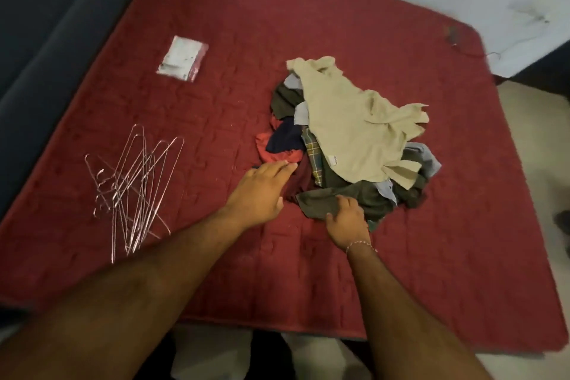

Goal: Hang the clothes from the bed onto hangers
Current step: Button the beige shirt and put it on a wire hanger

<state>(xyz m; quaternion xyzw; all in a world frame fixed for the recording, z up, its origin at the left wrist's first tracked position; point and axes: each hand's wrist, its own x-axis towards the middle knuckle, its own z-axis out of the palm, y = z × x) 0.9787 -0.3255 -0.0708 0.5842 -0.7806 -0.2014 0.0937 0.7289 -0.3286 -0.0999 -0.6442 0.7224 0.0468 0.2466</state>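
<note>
Right hand (pixel 347 220) is pinching the near edge of a dark green garment (pixel 345 196) at the clothes pile (pixel 348 136) mid-bed; left hand (pixel 262 191) is lying flat w/ fingers straight, reaching beside it. Should be lifting one piece clear, then reaching for wire hangers (pixel 135 191) well to the left

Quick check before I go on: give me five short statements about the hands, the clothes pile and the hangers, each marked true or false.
1. The right hand grips a dark olive garment at the near edge of the clothes pile. True.
2. The left hand holds a hanger. False: it reaches with straight fingers to the pile's red clothes.
3. The wire hangers lie in a loose heap left of the pile. True.
4. A beige garment lies on top of the pile. True.
5. One garment already hangs on a hanger. False: all hangers are bare.
</note>
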